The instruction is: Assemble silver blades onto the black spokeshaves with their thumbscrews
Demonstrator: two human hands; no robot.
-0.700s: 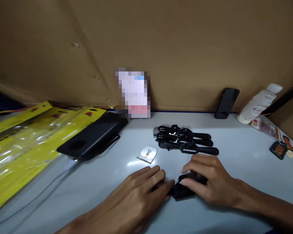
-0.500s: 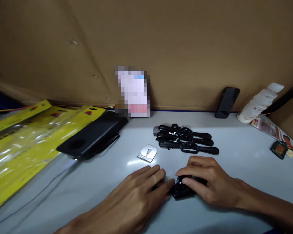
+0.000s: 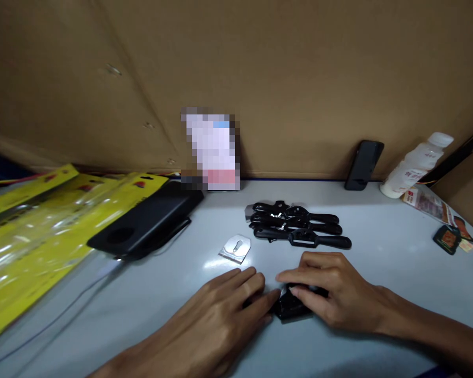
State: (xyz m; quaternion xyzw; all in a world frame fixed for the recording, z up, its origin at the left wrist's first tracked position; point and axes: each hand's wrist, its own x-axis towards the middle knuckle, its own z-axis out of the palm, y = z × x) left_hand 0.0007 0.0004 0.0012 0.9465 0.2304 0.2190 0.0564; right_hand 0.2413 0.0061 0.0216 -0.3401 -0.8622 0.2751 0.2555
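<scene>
A black spokeshave [image 3: 294,310] lies low on the table between my hands, its ends mostly hidden under them. My left hand [image 3: 236,304] is closed over its left handle, with the index finger reaching toward the middle body. From the right, my right hand [image 3: 331,294] curls over the tool, thumb and forefinger pinched at the middle of its body, where a small fastener is partly covered. Just beyond my left fingers lies a loose silver blade [image 3: 236,248] with a keyhole slot. Several more black spokeshaves [image 3: 299,224] lie side by side farther back.
Yellow-backed clear packages [image 3: 43,226] cover the left side, beside a black power bank [image 3: 145,220] with a cable. A pixelated screen [image 3: 215,152] and a dark phone [image 3: 363,165] lean on the cardboard wall [image 3: 299,79]. A bottle [image 3: 415,167] stands at the right.
My right forefinger and thumb have shifted slightly left over the middle of the spokeshave. My left hand keeps its hold. The whole view has moved a little.
</scene>
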